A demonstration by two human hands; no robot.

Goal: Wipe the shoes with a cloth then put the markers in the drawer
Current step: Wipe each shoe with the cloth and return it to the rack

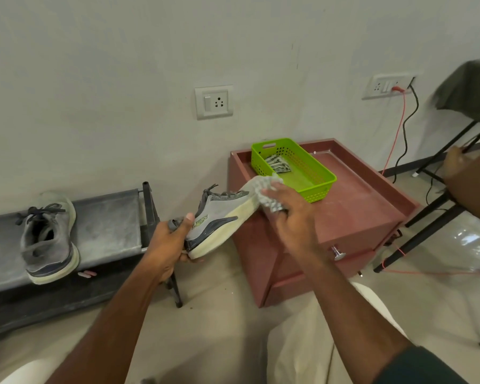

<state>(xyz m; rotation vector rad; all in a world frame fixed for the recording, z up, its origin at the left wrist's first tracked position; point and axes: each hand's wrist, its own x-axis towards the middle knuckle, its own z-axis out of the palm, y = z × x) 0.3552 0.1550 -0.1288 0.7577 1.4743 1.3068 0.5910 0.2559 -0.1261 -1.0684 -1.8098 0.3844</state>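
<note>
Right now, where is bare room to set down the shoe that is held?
The black rack is bare to the right of the other shoe. The red cabinet top is bare to the right of the green basket. It is crowded at the cabinet's near left corner, where both hands work.

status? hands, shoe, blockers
Left hand grips shoe heel. Right hand presses cloth on toe. Second shoe waits on rack. Nothing blocking.

You are facing a pale grey wall [122, 65] filling the upper frame, with a switch socket [214, 102] sitting at its centre and a second socket plate [388, 85] at upper right feeding a red cable [396, 128]. A beige floor [219, 314] is spreading below, and black chair legs [432, 225] are standing at right.
</note>
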